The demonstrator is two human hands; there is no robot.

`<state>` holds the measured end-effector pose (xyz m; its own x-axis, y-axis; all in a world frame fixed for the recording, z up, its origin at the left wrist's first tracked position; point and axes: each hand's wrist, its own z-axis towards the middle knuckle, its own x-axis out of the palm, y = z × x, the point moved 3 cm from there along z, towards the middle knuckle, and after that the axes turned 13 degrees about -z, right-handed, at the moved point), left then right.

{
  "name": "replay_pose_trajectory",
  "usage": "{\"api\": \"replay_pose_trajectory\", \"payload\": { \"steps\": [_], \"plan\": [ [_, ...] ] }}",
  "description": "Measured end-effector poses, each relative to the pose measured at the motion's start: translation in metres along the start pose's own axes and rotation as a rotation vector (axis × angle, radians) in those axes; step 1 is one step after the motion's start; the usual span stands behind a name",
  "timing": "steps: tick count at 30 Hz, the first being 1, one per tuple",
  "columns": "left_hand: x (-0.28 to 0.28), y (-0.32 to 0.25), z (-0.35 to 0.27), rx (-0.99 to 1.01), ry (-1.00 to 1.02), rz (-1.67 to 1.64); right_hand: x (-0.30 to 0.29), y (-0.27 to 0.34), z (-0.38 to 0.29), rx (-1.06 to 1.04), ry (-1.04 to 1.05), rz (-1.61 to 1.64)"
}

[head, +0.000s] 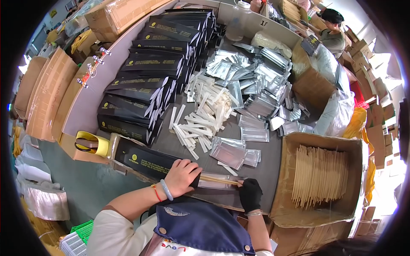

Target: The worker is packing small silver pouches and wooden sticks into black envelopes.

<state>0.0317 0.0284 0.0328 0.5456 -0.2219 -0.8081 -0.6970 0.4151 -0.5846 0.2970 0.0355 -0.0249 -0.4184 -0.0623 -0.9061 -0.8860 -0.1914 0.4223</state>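
My bare left hand (182, 178) grips the open right end of a printed black paper sleeve (141, 159), which lies along the table's near edge. In a black fingerless glove, my right hand (250, 194) pinches the right ends of a pair of wooden chopsticks (221, 180). Their other ends run to the sleeve's mouth; how far they go inside is hidden. Under the chopsticks is a clear plastic packet (208, 184). Just beyond my hands are clear flat packets with pale contents (228, 153) and a heap of slim white paper packets (195, 126).
Stacked black sleeves (150, 64) fill the table's left side. Silvery packets (266, 76) lie piled at the back right. An open cardboard box (288, 179) of chopsticks stands at right. A yellow holder (102, 144) sits at the left edge. Another person (333, 35) works beyond the partition.
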Motion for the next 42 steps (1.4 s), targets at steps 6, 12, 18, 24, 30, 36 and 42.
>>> {"api": "replay_pose_trajectory", "payload": {
  "steps": [6, 12, 18, 24, 30, 36, 42],
  "plan": [
    [0.017, 0.002, 0.012, 0.032, -0.012, -0.086, 0.022, 0.085, 0.008, -0.080, 0.196, 0.501],
    [0.017, -0.005, 0.017, 0.174, 0.113, 0.130, -0.009, 0.070, 0.020, -0.340, 0.030, -0.209],
    [-0.075, -0.017, 0.044, 0.332, 0.113, 0.166, -0.050, 0.058, 0.026, -0.306, -0.005, -0.184],
    [-0.138, 0.072, 0.036, -0.028, -0.473, 0.596, -0.068, 0.055, 0.027, -0.175, -0.033, -0.221],
    [0.001, 0.040, -0.014, -0.443, -0.279, 0.030, -0.057, 0.064, 0.025, -0.174, 0.063, -0.250],
    [0.011, 0.051, -0.018, -0.459, -0.343, -0.137, -0.057, 0.074, 0.029, -0.304, 0.103, -0.280],
    [0.011, 0.051, -0.017, -0.472, -0.283, -0.138, -0.034, 0.083, 0.033, -0.337, 0.120, -0.151]
  ]
}}
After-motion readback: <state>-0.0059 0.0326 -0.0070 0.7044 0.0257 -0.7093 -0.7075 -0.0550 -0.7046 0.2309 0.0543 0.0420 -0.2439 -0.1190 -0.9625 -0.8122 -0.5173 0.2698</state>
